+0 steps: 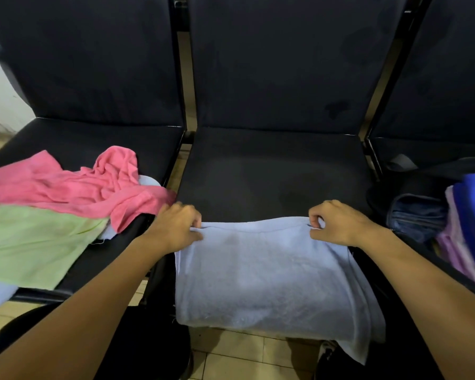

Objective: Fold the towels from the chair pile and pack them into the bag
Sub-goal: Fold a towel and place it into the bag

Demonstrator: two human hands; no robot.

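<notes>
A pale blue towel [261, 272] lies on the middle chair seat [272, 174], at 6 o'clock in view, its near end hanging over the front edge. The left hand [176, 226] and right hand [337, 223] each pinch a far corner with curled fingers. Pink towel [74, 185] and green towel [33, 239] lie at 9 o'clock, the bag [417, 215] at 3 o'clock.

We saw a pale blue towel [263, 272] of soft, nubby terry cloth, matt all over. The pink towel [74, 187] and the green towel [30, 242] looked like thinner cloth, the pink one creased and rumpled. The middle chair seat [272, 174] was covered in dark, matt woven fabric. The floor tiles [244, 352] were smooth with a faint sheen.
</notes>
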